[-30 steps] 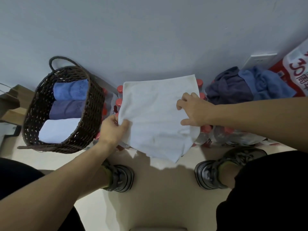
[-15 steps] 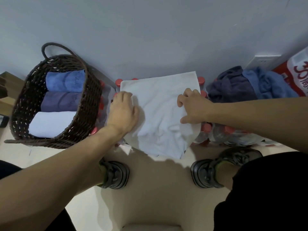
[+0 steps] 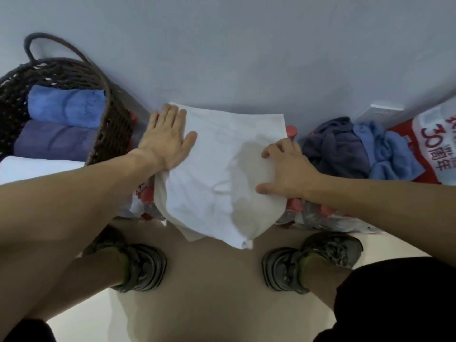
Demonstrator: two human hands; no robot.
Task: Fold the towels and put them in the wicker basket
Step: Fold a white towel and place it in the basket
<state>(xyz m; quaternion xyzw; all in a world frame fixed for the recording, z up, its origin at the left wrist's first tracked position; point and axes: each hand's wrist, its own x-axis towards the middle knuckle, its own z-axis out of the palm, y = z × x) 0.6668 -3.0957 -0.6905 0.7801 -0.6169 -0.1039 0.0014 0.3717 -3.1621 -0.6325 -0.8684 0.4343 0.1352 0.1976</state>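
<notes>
A white towel (image 3: 217, 174) lies spread over a pack of red-capped bottles against the wall, its near end hanging off the front. My left hand (image 3: 167, 137) lies flat with straight fingers on the towel's far left corner. My right hand (image 3: 286, 169) presses on the towel's right edge, fingers bent at the knuckles. The dark wicker basket (image 3: 111, 129) stands at the left and holds a blue (image 3: 66, 104), a purple (image 3: 54, 141) and a white (image 3: 39, 169) folded towel.
A heap of unfolded towels, dark grey (image 3: 338, 146) and blue (image 3: 392, 154), lies to the right of the bottles. A red and white printed bag (image 3: 434, 141) stands at the far right. My two shoes (image 3: 140, 265) are on the beige floor below the towel.
My left hand has slid from the towel's near left edge up to its far left corner, smoothing it flat. The right hand has stayed on the right edge. The camera has come closer.
</notes>
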